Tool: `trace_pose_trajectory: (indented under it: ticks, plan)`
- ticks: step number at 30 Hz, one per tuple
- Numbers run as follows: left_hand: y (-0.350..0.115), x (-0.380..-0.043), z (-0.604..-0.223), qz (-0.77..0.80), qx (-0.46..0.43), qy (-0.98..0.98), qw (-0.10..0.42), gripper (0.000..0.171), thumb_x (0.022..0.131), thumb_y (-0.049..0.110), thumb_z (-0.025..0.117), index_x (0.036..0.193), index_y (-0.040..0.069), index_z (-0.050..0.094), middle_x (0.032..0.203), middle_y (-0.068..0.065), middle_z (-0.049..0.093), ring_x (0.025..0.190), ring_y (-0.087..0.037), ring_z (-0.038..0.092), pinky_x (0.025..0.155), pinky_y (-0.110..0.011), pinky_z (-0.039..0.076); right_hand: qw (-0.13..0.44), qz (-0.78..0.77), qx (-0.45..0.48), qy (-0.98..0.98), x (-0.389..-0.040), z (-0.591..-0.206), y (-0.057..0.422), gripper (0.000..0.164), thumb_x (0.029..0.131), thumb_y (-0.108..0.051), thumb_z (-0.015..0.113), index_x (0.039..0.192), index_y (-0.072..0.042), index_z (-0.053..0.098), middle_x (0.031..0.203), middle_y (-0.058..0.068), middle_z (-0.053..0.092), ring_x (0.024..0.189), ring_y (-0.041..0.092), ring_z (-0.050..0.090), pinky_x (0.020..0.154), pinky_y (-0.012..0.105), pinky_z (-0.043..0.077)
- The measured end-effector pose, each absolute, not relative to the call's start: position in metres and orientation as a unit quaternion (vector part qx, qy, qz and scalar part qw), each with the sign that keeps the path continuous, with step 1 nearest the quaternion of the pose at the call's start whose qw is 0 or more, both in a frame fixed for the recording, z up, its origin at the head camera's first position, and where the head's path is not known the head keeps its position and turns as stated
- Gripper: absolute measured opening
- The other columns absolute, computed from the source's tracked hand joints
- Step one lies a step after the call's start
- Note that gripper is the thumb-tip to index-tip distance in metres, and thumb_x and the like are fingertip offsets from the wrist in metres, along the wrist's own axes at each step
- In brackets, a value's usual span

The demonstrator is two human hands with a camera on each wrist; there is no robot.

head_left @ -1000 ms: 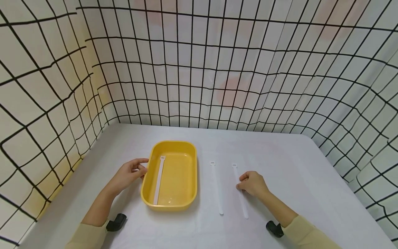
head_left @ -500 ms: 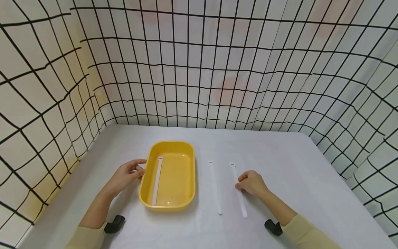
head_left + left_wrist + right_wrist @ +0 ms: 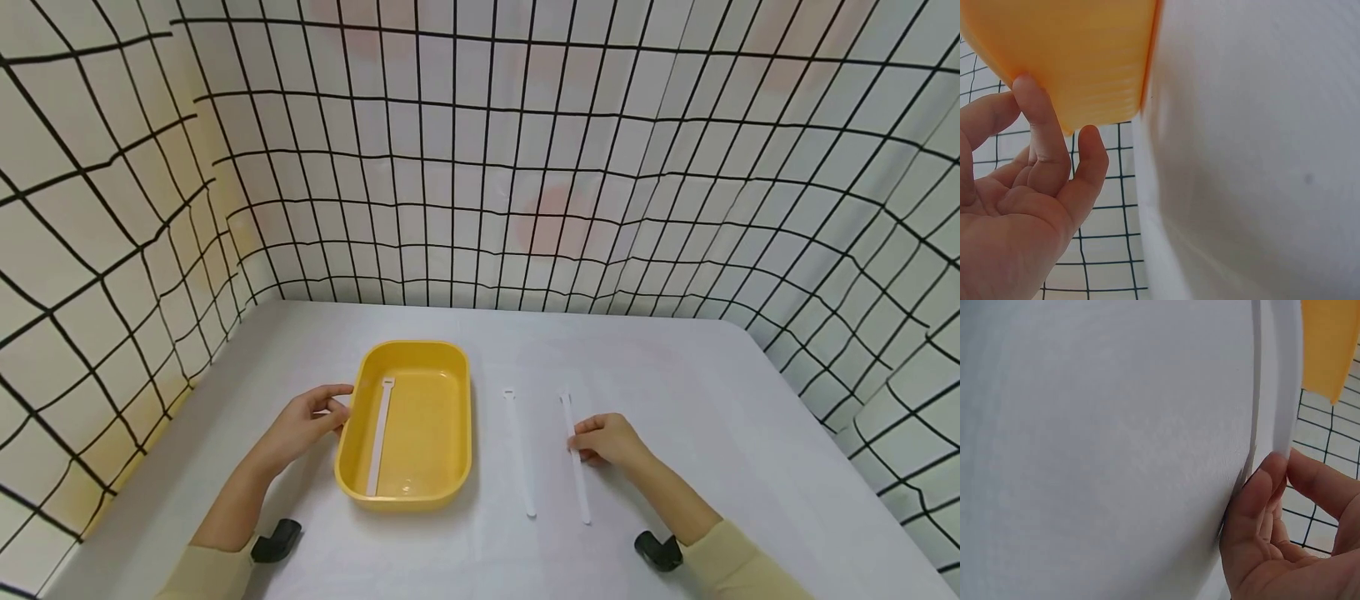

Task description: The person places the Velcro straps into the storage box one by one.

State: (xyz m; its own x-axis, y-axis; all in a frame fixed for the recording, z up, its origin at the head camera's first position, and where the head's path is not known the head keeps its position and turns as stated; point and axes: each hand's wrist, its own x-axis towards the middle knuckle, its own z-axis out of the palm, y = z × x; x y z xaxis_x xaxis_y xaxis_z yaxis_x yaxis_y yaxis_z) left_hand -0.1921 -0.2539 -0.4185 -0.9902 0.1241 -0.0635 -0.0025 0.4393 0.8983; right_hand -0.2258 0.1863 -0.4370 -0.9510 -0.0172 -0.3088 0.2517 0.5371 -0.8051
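Fingers (image 3: 1246, 503) of the right hand (image 3: 617, 440) pinch a white strap (image 3: 581, 492) partway along its length, thumb on one side and fingertips on the other. This strap lies well to the right of the yellow tray (image 3: 402, 503), which serves as landmark here. Half a second ago it lay flat with its slotted end facing up; now it looks narrower, turned partly on edge between the fingers, and its lower end has shifted slightly toward the tray. That suggests a firm hold, with the strap ready for lifting, though whether any of it has left the desk (image 3: 660, 358) I cannot tell.

Between this strap and the tray lies a second white strap (image 3: 522, 458), flat and untouched. A third strap (image 3: 380, 437) lies inside the tray, lengthwise along its left side, so two of the three remain outside.

At the tray's left side, the left hand (image 3: 300, 425) grasps nothing firmly: its fingers are loose, and a fingertip touches the tray near its rim, probably steadying it. Beyond the tray's far end rises a black wire grid (image 3: 487, 158) with white sheeting behind.
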Motion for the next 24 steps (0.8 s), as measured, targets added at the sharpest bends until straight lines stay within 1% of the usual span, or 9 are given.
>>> trace_pose_trajectory:
  ticks: [4, 13, 19, 24]
  plan:
    - [-0.254, -0.192, -0.418, 0.526, 0.031, 0.848, 0.060, 0.050, 0.097, 0.016, 0.060, 0.140, -0.004, 0.045, 0.096, -0.011, 0.060, 0.083, -0.022, 0.062, 0.089, -0.041, 0.048, 0.158, -0.506, 0.077, 0.845, -0.227, -0.439, 0.186, 0.025, 0.083, -0.007, 0.074, 0.102, 0.006, 0.063, 0.074, 0.006, 0.064, 0.063, 0.013, 0.061, 0.059, 0.025, 0.051]
    - [-0.254, -0.192, -0.418, 0.525, 0.032, 0.849, 0.059, 0.050, 0.097, 0.016, 0.060, 0.140, -0.003, 0.045, 0.096, -0.011, 0.060, 0.084, -0.021, 0.062, 0.089, -0.041, 0.047, 0.177, -0.558, 0.073, 0.808, -0.226, -0.433, 0.184, 0.025, 0.084, -0.006, 0.072, 0.103, 0.006, 0.061, 0.075, 0.004, 0.062, 0.063, 0.012, 0.058, 0.057, 0.024, 0.050]
    - [-0.254, -0.192, -0.418, 0.527, 0.033, 0.848, 0.058, 0.050, 0.097, 0.017, 0.061, 0.140, -0.003, 0.045, 0.095, -0.011, 0.060, 0.083, -0.021, 0.061, 0.088, -0.040, 0.047, 0.183, -0.586, 0.059, 0.788, -0.225, -0.427, 0.184, 0.029, 0.085, -0.007, 0.071, 0.108, 0.008, 0.059, 0.077, 0.004, 0.062, 0.065, 0.013, 0.059, 0.060, 0.024, 0.051]
    - [-0.254, -0.193, -0.419, 0.529, 0.033, 0.846, 0.058, 0.050, 0.097, 0.017, 0.061, 0.139, -0.004, 0.045, 0.095, -0.011, 0.060, 0.082, -0.022, 0.061, 0.087, -0.040, 0.047, 0.183, -0.595, 0.047, 0.781, -0.226, -0.425, 0.183, 0.030, 0.086, -0.009, 0.072, 0.108, 0.007, 0.059, 0.079, 0.004, 0.061, 0.067, 0.014, 0.058, 0.062, 0.024, 0.051]
